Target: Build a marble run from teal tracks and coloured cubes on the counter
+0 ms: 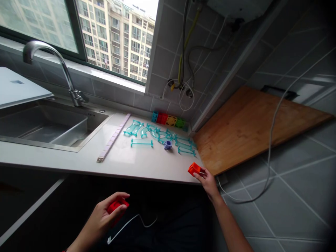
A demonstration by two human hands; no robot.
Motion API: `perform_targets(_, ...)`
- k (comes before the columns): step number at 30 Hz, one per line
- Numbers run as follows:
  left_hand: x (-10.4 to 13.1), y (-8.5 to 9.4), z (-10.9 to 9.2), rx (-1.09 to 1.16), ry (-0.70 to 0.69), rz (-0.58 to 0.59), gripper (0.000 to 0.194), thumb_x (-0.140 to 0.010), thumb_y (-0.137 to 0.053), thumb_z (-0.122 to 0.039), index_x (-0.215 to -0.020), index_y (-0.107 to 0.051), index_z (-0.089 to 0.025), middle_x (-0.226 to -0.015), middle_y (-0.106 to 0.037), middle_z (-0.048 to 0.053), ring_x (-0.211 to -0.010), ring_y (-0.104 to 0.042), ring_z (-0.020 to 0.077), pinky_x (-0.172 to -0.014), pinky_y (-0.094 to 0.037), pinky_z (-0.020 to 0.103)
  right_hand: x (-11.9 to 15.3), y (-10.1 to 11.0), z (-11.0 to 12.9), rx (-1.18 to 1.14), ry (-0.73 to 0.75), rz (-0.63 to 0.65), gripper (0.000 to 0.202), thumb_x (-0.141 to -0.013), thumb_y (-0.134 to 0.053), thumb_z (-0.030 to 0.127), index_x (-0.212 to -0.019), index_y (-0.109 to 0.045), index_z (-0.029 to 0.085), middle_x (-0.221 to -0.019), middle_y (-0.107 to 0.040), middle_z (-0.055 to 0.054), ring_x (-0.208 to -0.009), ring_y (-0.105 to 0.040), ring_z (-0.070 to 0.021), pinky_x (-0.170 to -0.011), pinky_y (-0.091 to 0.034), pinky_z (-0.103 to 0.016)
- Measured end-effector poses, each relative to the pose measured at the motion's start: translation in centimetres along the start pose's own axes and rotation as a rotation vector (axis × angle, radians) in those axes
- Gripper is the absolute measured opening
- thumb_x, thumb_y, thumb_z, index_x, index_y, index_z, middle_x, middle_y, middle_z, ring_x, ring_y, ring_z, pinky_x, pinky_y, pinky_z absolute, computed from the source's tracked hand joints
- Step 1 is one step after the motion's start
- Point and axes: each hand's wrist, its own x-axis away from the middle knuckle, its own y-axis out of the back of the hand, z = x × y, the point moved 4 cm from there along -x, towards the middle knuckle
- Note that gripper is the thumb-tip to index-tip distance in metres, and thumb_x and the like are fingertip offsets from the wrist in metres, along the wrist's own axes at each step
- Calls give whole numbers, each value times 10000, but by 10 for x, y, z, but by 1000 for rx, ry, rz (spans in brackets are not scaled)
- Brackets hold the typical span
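Note:
My left hand [101, 215] is below the counter's front edge, its fingers closed around a red plastic block [117, 205], partly hidden by the fingers. At the counter's front right, my right hand [208, 182] grips an orange-red hollow block [194, 169] between thumb and fingers. A small purple cube [168, 145] sits on the counter a little further back. Behind and around it lie several translucent teal track pieces [153, 132], some straight and some curved. One straight teal piece [141, 142] lies apart on the left. Blue, red, yellow and green blocks [172, 121] stand in a row by the wall.
A lilac strip [114, 137] lies across the white counter [147, 166], beside the sink [78, 145] with its tall faucet [61, 61]. On the right, a wooden board [252, 129] leans against the tiles, with a white cable [271, 140] hanging over it.

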Motion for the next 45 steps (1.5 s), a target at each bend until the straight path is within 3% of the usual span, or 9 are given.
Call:
perform_targets(7, 12, 2, 20, 70, 155, 16, 563, -847, -666, -692, -1067, -788, -188, -1000, -780, 86, -873, -717, 252, -762, -570, 284, 3, 5, -37, 58, -32, -104, 637, -698, -831, 596, -1124, -676, 149, -1057, -790, -150, -910, -778, -298, -835, -632, -438)
perform_targets(12, 5, -1, 10, 123, 197, -69, 569, -784, -697, -731, -978, -799, -207, -930, -785, 72, -825, -718, 259, -689, -586, 288, -36, 9, -40, 258, 26, -179, 692, -731, -788, 582, -1246, -637, 146, -1108, -760, -160, -834, -749, -264, -801, -611, -421)
perform_targets(17, -10, -8, 0, 77, 169, -125, 516, -775, -713, -712, -937, -805, -231, -952, -789, 64, -874, -735, 277, -788, -603, 323, -70, 12, -36, 493, 111, -299, 638, -793, -738, 526, -1291, -618, 146, -1198, -706, -196, -1065, -676, -329, -976, -524, -486)
perform_targets(27, -55, -41, -17, -64, 81, 129, 457, -856, -674, -660, -1013, -805, -251, -1033, -791, 72, -975, -734, 285, -870, -587, 325, -80, 1, -27, 619, 191, -424, 606, -871, -723, 505, -1341, -600, 143, -1308, -576, -223, -1185, -590, -379, -968, -519, -499)
perform_targets(31, -80, -54, -33, 13, 64, 146, 546, -922, -566, -701, -1089, -773, -224, -1034, -771, 85, -930, -709, 252, -828, -560, 306, -61, -27, 2, 526, 283, -451, 600, -957, -635, 512, -1433, -523, 165, -1400, -504, -220, -1158, -599, -325, -960, -538, -469)
perform_targets(35, -114, -67, -63, 125, 63, 102, 666, -1012, -345, -708, -1377, -580, -202, -904, -710, 62, -678, -611, 172, -659, -514, 282, -40, -90, 58, 250, 402, -44, 287, -1010, -595, 444, -1176, -693, 232, -1050, -696, -78, -690, -608, -172, -705, -559, -327)
perform_targets(37, -134, -69, -81, 169, 26, 32, 706, -1025, -265, -709, -1528, -372, -225, -984, -695, 69, -651, -603, 159, -617, -497, 275, -34, -126, 88, 119, 409, 404, 302, -985, -657, 460, -1181, -709, 235, -999, -730, -47, -694, -631, -162, -695, -551, -301)
perform_targets(39, -152, -68, -99, 144, -79, -42, 736, -1020, -232, -721, -1577, -247, -241, -1120, -663, 102, -700, -643, 168, -638, -523, 293, -30, -147, 112, 56, 426, 665, 362, -960, -697, 483, -1244, -705, 259, -1104, -747, -42, -757, -666, -167, -747, -554, -305)
perform_targets(45, -183, -75, -126, -130, -343, 23, 788, -1004, -250, -746, -1625, -199, -264, -1336, -578, 154, -709, -651, 147, -638, -527, 293, -42, -149, 111, 1, 346, 635, 704, -788, -870, 440, -1410, -611, 232, -1123, -755, -75, -918, -709, -242, -852, -576, -369)
